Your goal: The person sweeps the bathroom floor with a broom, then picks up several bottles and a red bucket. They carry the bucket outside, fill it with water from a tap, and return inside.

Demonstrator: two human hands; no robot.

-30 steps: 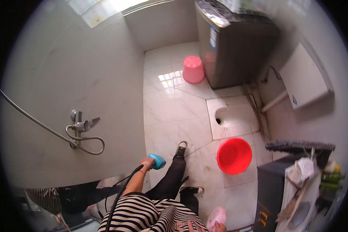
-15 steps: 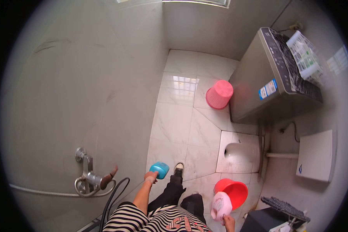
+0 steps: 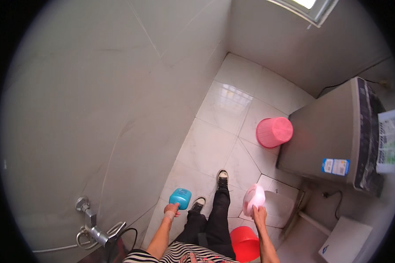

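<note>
"Beside my left shoe (image 3: 198, 204), how does the blue bottle (image 3: 181, 198) sit?"

"Your left hand (image 3: 172, 210) is wrapped around its near end, with the wide body pointing away from you."

"And on the other side?"

"Your right hand (image 3: 259, 214) is closed on the near end of the pink bottle (image 3: 253, 197), which shows in front of the left edge of the squat toilet (image 3: 281, 202). Whether you have it by a handle, I can't tell."

"How do I carry them well?"

"Grip both firmly, since most of their bulk lies beyond your grasp. Hold the pink one clear of the squat toilet, mind the red bucket (image 3: 245, 246) just beside your right leg (image 3: 222, 219), and step flat; these smooth tiles (image 3: 208, 140) could be slippery."
</note>
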